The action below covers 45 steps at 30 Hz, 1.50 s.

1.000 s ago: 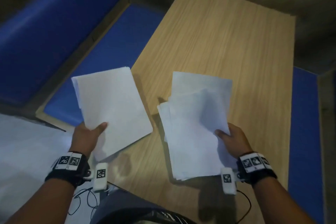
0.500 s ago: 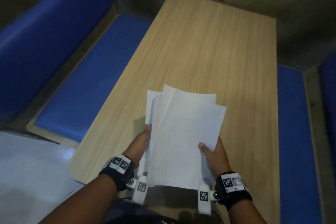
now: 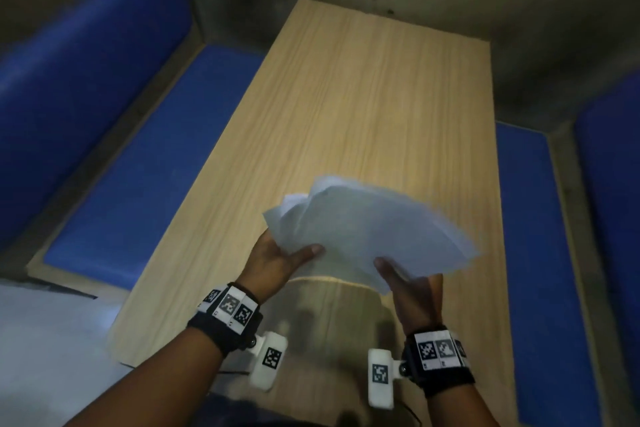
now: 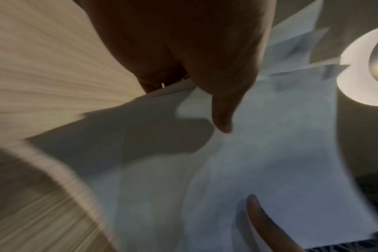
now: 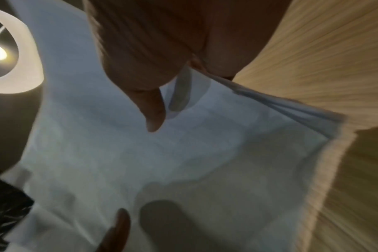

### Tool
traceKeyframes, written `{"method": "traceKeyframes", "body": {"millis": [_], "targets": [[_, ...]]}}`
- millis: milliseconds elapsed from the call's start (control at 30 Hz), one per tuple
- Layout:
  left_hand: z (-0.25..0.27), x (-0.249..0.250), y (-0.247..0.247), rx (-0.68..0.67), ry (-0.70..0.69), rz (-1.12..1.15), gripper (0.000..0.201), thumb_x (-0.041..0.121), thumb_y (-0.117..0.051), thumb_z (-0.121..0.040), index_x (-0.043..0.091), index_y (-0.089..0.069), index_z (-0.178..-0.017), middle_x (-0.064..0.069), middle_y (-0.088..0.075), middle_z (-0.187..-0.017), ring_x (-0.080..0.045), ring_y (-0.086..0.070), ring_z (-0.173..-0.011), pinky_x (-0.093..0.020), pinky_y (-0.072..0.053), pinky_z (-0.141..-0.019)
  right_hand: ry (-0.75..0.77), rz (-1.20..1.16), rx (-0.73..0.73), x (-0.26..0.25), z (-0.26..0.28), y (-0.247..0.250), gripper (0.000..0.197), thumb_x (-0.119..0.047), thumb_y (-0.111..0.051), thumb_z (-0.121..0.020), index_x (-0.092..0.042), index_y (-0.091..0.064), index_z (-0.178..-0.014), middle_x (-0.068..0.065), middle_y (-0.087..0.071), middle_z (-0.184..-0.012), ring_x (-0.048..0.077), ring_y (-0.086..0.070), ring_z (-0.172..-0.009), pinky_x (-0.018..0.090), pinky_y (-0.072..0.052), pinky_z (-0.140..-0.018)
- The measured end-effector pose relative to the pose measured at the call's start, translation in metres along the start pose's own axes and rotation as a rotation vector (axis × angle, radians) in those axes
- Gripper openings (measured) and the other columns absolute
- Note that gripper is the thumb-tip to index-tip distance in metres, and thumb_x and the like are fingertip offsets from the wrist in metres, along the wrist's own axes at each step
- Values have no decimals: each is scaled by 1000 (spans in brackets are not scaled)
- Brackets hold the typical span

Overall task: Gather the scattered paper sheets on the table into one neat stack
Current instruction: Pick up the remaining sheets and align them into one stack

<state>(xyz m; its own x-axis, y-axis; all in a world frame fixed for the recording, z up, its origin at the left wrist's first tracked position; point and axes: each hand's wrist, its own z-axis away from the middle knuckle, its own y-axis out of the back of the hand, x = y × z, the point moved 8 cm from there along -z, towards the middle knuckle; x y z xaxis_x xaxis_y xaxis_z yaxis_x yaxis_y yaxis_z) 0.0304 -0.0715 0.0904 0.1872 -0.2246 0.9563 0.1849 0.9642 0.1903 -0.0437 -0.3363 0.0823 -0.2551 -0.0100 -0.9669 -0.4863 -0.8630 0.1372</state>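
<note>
A loose bundle of white paper sheets (image 3: pixel 367 232) hangs in the air above the near part of the wooden table (image 3: pixel 374 107), its corners fanned out unevenly. My left hand (image 3: pixel 277 260) grips its left edge with the thumb on top. My right hand (image 3: pixel 412 281) grips the near right edge, thumb on top and fingers hidden beneath. In the left wrist view the thumb lies on the sheets (image 4: pixel 259 153). The right wrist view shows the same pinch on the paper (image 5: pixel 140 162). The sheets are blurred by motion.
Blue padded benches run along the left (image 3: pixel 145 156) and right (image 3: pixel 530 253) sides of the table. A dark wall closes off the far end. A pale floor (image 3: pixel 52 340) lies at the near left. A lit round lamp (image 4: pixel 367 68) hangs overhead.
One second ago each hand held its own bundle apart. They came together into one bundle, which has now tilted and swung to the right, with both hands still on it.
</note>
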Motion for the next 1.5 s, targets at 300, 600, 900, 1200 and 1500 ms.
{"method": "traceKeyframes", "body": {"millis": [300,600,900,1200,1500], "targets": [[2,-3,-7,81,-9,67,51,32,-97,-60,21,-73,-104,7,-79,-96,-10,-75,-87,-23,-56,-69,74,-92,-31,-13,3,-3,54,-5,-89,-62,-17,-67,-110,4,-74,-103,19,-71,-96,39,-58,-83],[26,39,4,172,-235,214,39,51,-65,-75,21,-63,-99,0,-69,-92,-11,-65,-86,-20,-50,-73,235,-213,10,-50,7,-1,59,-63,-54,-80,-4,-56,-89,11,-55,-80,25,-53,-78,42,-43,-72],[24,43,-1,327,-129,193,29,47,-61,-83,19,-61,-89,4,-64,-89,7,-55,-73,-8,-40,-63,189,-129,126,-55,16,-5,42,-57,-61,-74,-17,-56,-82,-11,-57,-72,2,-55,-67,31,-46,-61],[17,-8,-12,95,-21,57,59,15,-97,-60,19,-68,-111,7,-77,-97,-2,-71,-91,-15,-52,-69,48,-3,-106,-5,13,-11,56,4,-79,-73,-36,-58,-106,-2,-67,-108,16,-65,-103,33,-56,-86],[7,-3,-10,96,34,130,28,3,-89,-71,18,-76,-91,15,-79,-81,1,-73,-73,-16,-52,-62,112,175,57,-7,10,-6,42,5,-62,-75,-23,-61,-105,-9,-64,-94,-10,-61,-83,18,-53,-68]]}}
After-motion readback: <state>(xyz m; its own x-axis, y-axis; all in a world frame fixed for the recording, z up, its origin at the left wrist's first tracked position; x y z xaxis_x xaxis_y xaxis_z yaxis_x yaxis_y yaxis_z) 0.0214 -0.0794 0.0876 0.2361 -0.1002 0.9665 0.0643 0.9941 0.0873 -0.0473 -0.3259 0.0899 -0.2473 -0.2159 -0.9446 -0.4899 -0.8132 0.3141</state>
